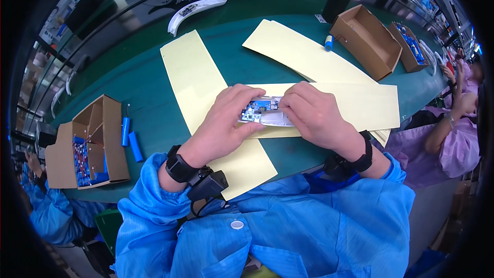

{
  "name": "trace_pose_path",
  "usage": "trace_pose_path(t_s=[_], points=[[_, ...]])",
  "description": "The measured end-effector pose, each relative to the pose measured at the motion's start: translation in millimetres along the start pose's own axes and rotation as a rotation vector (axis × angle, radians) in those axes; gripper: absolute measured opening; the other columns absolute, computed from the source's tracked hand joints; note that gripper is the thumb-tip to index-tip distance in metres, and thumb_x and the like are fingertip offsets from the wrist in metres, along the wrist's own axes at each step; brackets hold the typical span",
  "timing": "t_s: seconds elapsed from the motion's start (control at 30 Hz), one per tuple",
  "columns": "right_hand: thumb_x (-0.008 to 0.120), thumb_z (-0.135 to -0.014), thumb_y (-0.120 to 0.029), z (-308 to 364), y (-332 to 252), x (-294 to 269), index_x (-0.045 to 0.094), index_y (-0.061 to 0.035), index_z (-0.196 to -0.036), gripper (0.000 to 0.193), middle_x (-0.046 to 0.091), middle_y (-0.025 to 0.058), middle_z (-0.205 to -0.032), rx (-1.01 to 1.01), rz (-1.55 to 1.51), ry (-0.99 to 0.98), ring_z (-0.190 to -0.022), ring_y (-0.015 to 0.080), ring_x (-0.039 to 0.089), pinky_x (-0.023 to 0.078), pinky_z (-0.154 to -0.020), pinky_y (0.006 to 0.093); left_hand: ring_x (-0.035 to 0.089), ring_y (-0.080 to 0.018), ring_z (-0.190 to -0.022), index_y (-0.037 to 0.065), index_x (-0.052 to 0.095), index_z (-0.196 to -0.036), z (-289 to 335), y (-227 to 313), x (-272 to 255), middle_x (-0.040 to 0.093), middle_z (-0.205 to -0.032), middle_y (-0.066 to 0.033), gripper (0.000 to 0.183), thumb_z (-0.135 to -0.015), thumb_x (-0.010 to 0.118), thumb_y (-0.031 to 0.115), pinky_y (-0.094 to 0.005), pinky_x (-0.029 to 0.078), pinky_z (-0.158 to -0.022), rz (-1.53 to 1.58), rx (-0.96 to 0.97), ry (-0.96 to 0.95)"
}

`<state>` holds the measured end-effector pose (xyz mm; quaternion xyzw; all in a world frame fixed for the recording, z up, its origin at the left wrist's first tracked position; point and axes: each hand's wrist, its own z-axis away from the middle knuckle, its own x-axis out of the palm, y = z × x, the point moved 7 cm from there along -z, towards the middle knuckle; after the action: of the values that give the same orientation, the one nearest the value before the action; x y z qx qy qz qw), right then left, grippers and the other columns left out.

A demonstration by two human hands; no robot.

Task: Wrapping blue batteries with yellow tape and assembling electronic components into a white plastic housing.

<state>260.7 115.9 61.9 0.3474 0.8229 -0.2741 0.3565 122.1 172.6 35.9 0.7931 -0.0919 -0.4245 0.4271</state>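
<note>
Over pale yellow sheets (360, 104), a white plastic housing (276, 119) with a blue circuit board (250, 111) inside sits between my two hands. My left hand (222, 116) closes around its left end, thumb along the near edge and fingers along the far edge. At the right end of the board, the fingertips of my right hand (315, 116) are pinched together. Whatever lies between those fingertips is hidden by the hand.
A cardboard box (116, 141) holding blue battery packs stands left, beside loose blue cells (135, 146). At the back right are an open box (368, 36), a blue cell (329, 43) and another filled box (411, 46). A curved white shell (198, 7) lies far back. Co-workers sit on both sides.
</note>
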Motion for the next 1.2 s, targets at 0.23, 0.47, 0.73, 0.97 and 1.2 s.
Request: trace_pose_path(t_s=[0.23, 0.47, 0.73, 0.97, 1.2], points=[[0.062, -0.073, -0.005, -1.8, -2.3, 3.8, 0.058, -0.003, -0.083, 0.011, 0.055, 0.0078, -0.081, -0.03, 0.079, -0.026, -0.073, 0.0212, 0.058, 0.048, -0.056, 0.0315, 0.05, -0.0332, -0.11, 0.002, 0.053, -0.123, 0.2, -2.7, 0.8, 0.055, -0.114, -0.0143, 0.049, -0.079, 0.073, 0.013, -0.0404, 0.039, -0.098, 0.023, -0.003, 0.01], [0.062, -0.073, -0.005, -2.4, -3.8, 6.9, 0.056, -0.0018, -0.085, 0.013, 0.054, 0.0093, -0.082, -0.008, 0.086, -0.081, -0.073, 0.0226, 0.057, 0.049, -0.059, 0.0325, 0.05, -0.0334, -0.11, 0.003, 0.053, -0.122, 0.7, -1.9, 0.5, 0.055, -0.114, -0.0144, 0.048, -0.079, 0.072, 0.013, -0.0406, 0.039, -0.098, 0.012, 0.016, 0.005], [0.062, -0.071, -0.005, -5.5, -6.3, 11.1, 0.053, 0.0016, -0.088, 0.019, 0.051, 0.0144, -0.086, -0.091, 0.089, -0.118, -0.078, 0.0268, 0.057, 0.049, -0.059, 0.0336, 0.052, -0.0337, -0.11, 0.003, 0.055, -0.12, -1.8, -6.1, 1.8, 0.057, -0.114, -0.0146, 0.047, -0.077, 0.074, 0.012, -0.0413, 0.039, -0.098, 0.067, 0.022, 0.024], [0.062, -0.068, 0.0, -9.9, 0.9, 18.6, 0.052, 0.0015, -0.088, 0.023, 0.049, 0.0148, -0.085, -0.049, 0.025, -0.164, -0.077, 0.0282, 0.055, 0.048, -0.056, 0.0353, 0.052, -0.0332, -0.112, 0.002, 0.055, -0.12, -0.9, -9.5, 3.9, 0.058, -0.117, -0.0148, 0.048, -0.077, 0.074, 0.012, -0.041, 0.038, -0.099, 0.063, -0.006, 0.044], [0.061, -0.069, 0.003, -16.2, -14.0, 15.1, 0.055, 0.003, -0.095, 0.026, 0.051, 0.0154, -0.086, -0.084, 0.064, -0.093, -0.078, 0.0291, 0.056, 0.05, -0.06, 0.0374, 0.051, -0.0337, -0.113, 0.002, 0.055, -0.121, -2.3, -6.7, 2.7, 0.057, -0.117, -0.0148, 0.048, -0.079, 0.074, 0.013, -0.0417, 0.038, -0.099, 0.06, 0.014, 0.04]])
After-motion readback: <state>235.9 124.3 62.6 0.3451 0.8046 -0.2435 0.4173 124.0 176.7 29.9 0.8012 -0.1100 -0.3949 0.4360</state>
